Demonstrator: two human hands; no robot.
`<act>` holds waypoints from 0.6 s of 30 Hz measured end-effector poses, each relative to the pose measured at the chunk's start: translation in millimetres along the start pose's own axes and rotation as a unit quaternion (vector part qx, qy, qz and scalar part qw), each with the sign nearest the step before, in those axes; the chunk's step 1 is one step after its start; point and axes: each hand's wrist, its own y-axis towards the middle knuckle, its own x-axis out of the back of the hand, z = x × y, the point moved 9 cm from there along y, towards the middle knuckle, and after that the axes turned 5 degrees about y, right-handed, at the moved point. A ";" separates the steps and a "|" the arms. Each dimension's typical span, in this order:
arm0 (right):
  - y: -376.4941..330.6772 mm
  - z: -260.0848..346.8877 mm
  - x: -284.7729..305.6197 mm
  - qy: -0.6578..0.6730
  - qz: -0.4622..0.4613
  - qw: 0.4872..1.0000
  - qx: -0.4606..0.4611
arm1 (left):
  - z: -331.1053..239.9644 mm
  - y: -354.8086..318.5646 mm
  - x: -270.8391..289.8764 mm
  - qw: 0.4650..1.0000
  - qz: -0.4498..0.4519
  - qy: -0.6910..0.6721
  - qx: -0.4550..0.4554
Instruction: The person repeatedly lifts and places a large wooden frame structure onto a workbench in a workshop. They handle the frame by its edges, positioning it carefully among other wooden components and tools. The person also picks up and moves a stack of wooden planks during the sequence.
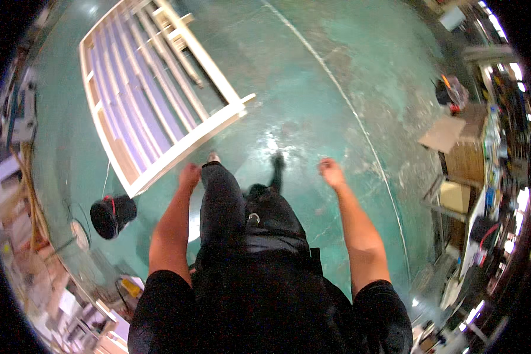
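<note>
One slatted wooden frame [186, 147] spans the far left, its near bar just beside the left hand [189, 177]; the right hand [331, 173] hangs well apart over the green floor [312, 74]. Nothing shows held, but blur means I cannot tell how far the fingers are curled. A careless step could knock the frame, since a shoe [213, 157] is close to it, perhaps jarring the short timber pieces [176, 40] farther off. Left, the black bucket [113, 216] is too dark inside to show any contents.
</note>
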 end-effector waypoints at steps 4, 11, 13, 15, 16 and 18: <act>-213.3 -193.9 264.5 0.152 -0.352 0.900 -0.209 | -113.1 -95.6 -155.7 0.979 0.195 0.036 -0.053; -516.3 -339.9 276.1 0.012 -0.290 0.840 -0.458 | -360.4 -180.0 -271.3 0.884 0.395 0.173 -0.179; -574.3 -344.8 223.6 0.066 -0.197 0.853 -0.479 | -449.1 -185.0 -316.5 0.855 0.430 0.215 -0.195; -628.2 -354.5 158.5 0.068 -0.126 0.863 -0.485 | -548.6 -188.8 -362.7 0.822 0.450 0.264 -0.228; -657.3 -354.5 87.4 0.151 -0.140 0.827 -0.523 | -581.6 -183.2 -382.3 0.799 0.468 0.292 -0.240; -722.7 -316.3 -55.0 0.131 0.086 0.874 -0.460 | -666.5 -189.6 -428.9 0.741 0.500 0.356 -0.273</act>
